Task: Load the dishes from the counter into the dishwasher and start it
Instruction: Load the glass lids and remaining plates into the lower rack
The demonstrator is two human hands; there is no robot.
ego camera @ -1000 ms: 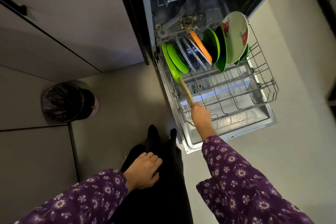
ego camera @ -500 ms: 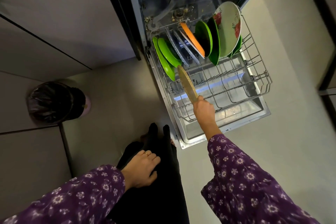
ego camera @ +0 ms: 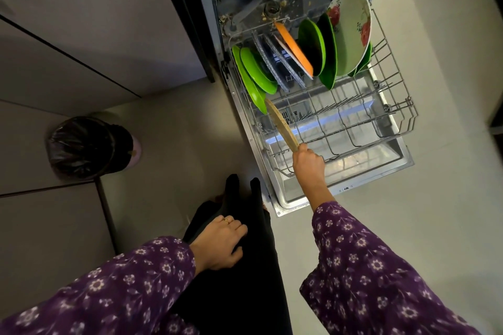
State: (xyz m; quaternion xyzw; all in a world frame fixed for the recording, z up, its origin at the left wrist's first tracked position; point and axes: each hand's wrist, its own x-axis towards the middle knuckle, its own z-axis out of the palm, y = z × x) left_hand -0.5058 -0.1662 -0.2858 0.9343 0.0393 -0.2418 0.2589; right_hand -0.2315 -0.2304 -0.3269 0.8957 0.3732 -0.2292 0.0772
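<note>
**Over the lower rack, one plate in my right hand**

Above the left side of the pulled-out lower rack (ego camera: 402,119), my right hand (ego camera: 309,164) grips the near edge of a speckled tan plate (ego camera: 281,125), fingers curled tight round its rim. I hold the plate on edge and slanted, so its far end points toward the back of the machine. That end comes up just beside the lowest edge of the outermost of the bright green plates (ego camera: 251,77); I cannot tell whether the two touch, nor whether my plate has reached the tines.

The rack sits out over the open dishwasher door (ego camera: 353,182). Behind the green pair, standing on edge, come two grey speckled plates (ego camera: 276,64), an orange plate (ego camera: 294,47), more green ones (ego camera: 313,45), and a large floral plate (ego camera: 351,32) at the right rear. The front rows of tines hold nothing.

My left hand (ego camera: 220,242) rests flat on my dark-clad leg, fingers relaxed and holding nothing, a ring (ego camera: 226,220) on one finger. Off to the left on the floor stands a bin lined with a black bag (ego camera: 84,147).
</note>
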